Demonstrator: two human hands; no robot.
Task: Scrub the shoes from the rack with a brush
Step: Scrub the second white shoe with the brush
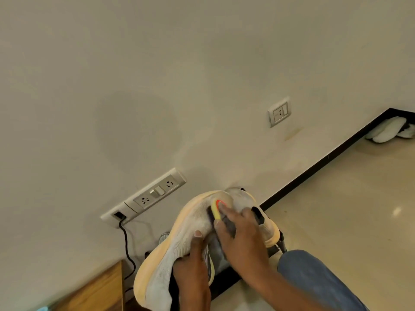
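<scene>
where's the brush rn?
Head view, lower centre: the small yellow-and-dark scrub brush is gripped in the right hand, pressed against the upper of the pale grey knit sneaker with the peach sole, which the left hand holds.

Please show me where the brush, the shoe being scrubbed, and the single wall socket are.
brush [217,212]: head view, on its yellow body.
shoe [179,241]: head view, on its grey knit side.
single wall socket [279,112]: head view, on its faceplate.
</scene>
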